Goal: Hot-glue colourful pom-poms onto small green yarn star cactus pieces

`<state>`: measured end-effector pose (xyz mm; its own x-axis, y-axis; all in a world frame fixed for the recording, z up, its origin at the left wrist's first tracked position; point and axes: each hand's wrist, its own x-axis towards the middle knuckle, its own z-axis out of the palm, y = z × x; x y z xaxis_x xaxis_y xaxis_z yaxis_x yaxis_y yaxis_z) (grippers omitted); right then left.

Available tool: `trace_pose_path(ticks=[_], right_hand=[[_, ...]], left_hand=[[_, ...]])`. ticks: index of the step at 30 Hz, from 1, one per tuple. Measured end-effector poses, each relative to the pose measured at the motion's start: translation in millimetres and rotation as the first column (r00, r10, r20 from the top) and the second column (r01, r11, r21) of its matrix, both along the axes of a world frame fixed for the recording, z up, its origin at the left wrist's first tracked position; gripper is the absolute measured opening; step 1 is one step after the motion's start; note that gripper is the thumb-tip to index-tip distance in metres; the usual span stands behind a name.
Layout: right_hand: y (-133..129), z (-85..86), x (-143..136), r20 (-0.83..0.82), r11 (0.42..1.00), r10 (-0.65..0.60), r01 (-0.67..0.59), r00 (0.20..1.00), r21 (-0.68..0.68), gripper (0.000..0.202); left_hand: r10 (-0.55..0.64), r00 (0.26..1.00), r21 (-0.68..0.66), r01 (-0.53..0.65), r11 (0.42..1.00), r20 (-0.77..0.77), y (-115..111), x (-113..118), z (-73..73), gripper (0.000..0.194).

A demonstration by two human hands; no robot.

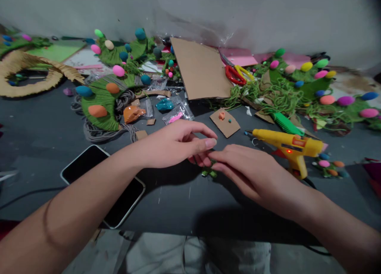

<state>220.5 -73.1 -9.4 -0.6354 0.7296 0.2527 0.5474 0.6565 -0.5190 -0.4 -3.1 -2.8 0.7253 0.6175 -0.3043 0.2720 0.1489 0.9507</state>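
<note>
My left hand curls loosely, my right hand is nearly pinched; whether either holds the small green piece between them, I can't tell. It looks light, soft, best pinched edgewise.

To the right of your right hand lies a yellow glue gun, its red indicator lit. Beyond both hands: a brown cardboard sheet, with red-and-yellow-handled scissors at its right edge. Past your left hand you have an orange packet and a teal packet. Nearer you, left of that hand: a dark-screened phone, partly covered. Well beyond, far left: a straw-coloured ring.
</note>
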Motion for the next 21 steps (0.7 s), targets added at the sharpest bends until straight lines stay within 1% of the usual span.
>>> trace_pose_path(ticks=[2, 5, 8, 10, 13, 16, 17, 19, 20, 21], right_hand=[[1, -0.3, 4, -0.048, 0.998, 0.047, -0.048, 0.998, -0.034, 0.009], [1, -8.0, 6, -0.112, 0.996, 0.056, -0.064, 0.992, -0.063, 0.006], [-1, -16.2, 5, -0.147, 0.992, 0.061, -0.076, 0.987, -0.098, 0.022], [-3, -18.2, 4, -0.146, 0.991, 0.03, -0.048, 0.989, -0.122, 0.023], [-5, -17.3, 4, -0.132, 0.99, 0.009, -0.028, 0.991, -0.139, 0.009], [-3, -16.6, 6, -0.167, 0.994, -0.016, -0.003, 0.986, -0.113, 0.005], [-2, -16.7, 7, -0.181, 0.996, -0.033, 0.017, 0.983, -0.091, 0.008], [1, -17.3, 10, -0.198, 0.996, -0.082, 0.074, 0.977, -0.05, 0.022], [3, -17.7, 11, -0.199, 0.993, -0.114, 0.108, 0.973, -0.042, 0.025], [4, -18.1, 13, -0.193, 0.988, -0.15, 0.143, 0.97, -0.05, 0.023]], left_hand=[[0.005, 1.0, 0.06, -0.003, 0.998, -0.024, 0, 1, -0.3, 0.025], [0.055, 0.997, 0.173, -0.045, 0.984, -0.054, 1, 1, -1.3, 0.022], [0.098, 0.991, 0.271, -0.069, 0.96, -0.095, 3, -1, -2.6, 0.02], [0.112, 0.985, 0.327, -0.063, 0.943, -0.132, 4, -2, -3.5, 0.021], [0.113, 0.98, 0.391, -0.041, 0.919, -0.164, 5, -3, -4.9, 0.021], [0.098, 0.979, 0.434, -0.01, 0.901, -0.18, 5, -4, -5.8, 0.022], [0.097, 0.976, 0.453, 0.002, 0.891, -0.194, 6, -5, -5.9, 0.023], [0.091, 0.965, 0.501, 0.046, 0.865, -0.245, 6, -6, -5.4, 0.024], [0.086, 0.957, 0.522, 0.074, 0.85, -0.276, 7, -6, -4.8, 0.026], [0.073, 0.949, 0.54, 0.11, 0.835, -0.307, 7, -7, -4.0, 0.026]])
